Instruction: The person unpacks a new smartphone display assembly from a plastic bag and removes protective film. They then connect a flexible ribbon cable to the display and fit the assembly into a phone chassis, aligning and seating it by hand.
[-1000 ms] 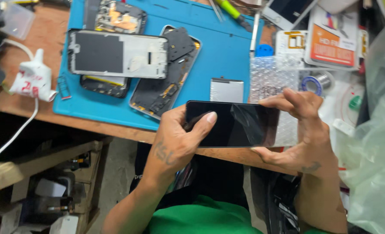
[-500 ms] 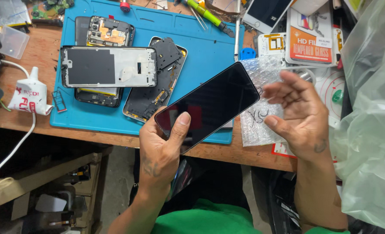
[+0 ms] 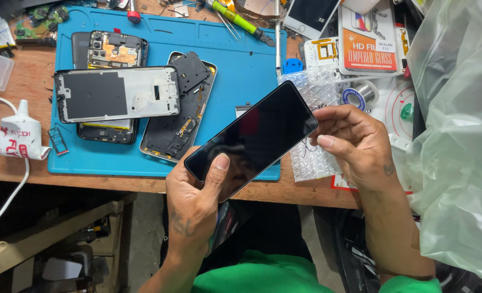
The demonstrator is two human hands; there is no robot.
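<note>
Gripping black phone screen [image 3: 252, 140], left hand [image 3: 195, 201]; right hand [image 3: 355, 144] open.

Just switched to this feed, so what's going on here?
A person holds a dark phone screen tilted above a blue mat. The left hand grips its lower end, thumb on the glass; the right hand touches the upper end. On the mat lie a frame and two opened phones.

bright even light | soft shadows | sharp focus | under-bench dark
</note>
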